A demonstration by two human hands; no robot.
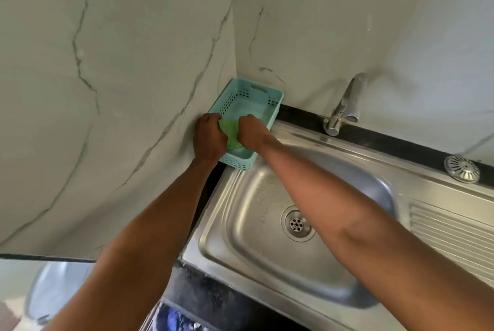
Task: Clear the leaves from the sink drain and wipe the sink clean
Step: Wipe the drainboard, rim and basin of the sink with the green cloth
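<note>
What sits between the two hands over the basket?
In the head view, a green cloth lies between the left hand and right hand, both gripping it inside the turquoise basket.

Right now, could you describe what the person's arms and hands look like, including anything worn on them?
Both forearms are bare as far as the picture shows, with no sleeves in view. The left hand and the right hand wear no gloves, and no watch, bracelet or ring shows on the visible sides. The fingertips are mostly hidden, so nothing can be said about the nails.

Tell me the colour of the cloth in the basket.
Light green cloth, held by both hands over the basket; head view.
</note>
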